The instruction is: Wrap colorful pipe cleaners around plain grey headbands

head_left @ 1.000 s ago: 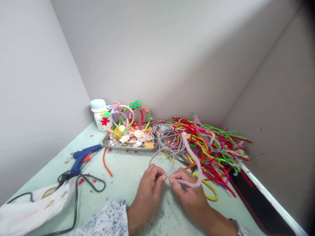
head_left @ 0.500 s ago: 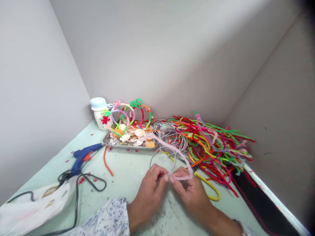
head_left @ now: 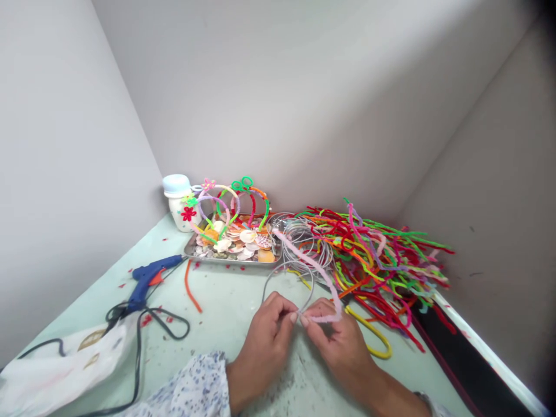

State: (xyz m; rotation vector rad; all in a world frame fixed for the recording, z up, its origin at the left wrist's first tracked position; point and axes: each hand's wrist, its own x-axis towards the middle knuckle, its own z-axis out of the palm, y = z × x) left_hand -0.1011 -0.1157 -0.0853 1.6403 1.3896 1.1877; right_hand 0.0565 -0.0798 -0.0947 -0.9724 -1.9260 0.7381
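Note:
Low over the table's near middle, my left hand [head_left: 270,335] and my right hand [head_left: 339,341] meet with thumbs and forefingers pinched. Between them is a loop of grey wire [head_left: 284,268], its arc rising above the fingertips. A pale pink pipe cleaner [head_left: 319,271] is pinched by my right hand at the wire; its long free part bends up and away toward the shells. The exact join of wire and pipe cleaner is hidden by the fingertips. Just beyond lies a coil of grey wire [head_left: 324,255].
A metal tray [head_left: 234,264] of seashells bears several colourful pipe-cleaner hoops [head_left: 212,200]. Behind it stands a white jar [head_left: 177,211]. A blue glue gun [head_left: 145,281] with a black cord lies left, by a white bag [head_left: 65,368]. Many pipe cleaners [head_left: 382,255] are heaped right.
The pink pipe cleaner's free end and the wire loop have shifted slightly. Both hands keep their pinch in nearly the same place. The whole view has moved a little.

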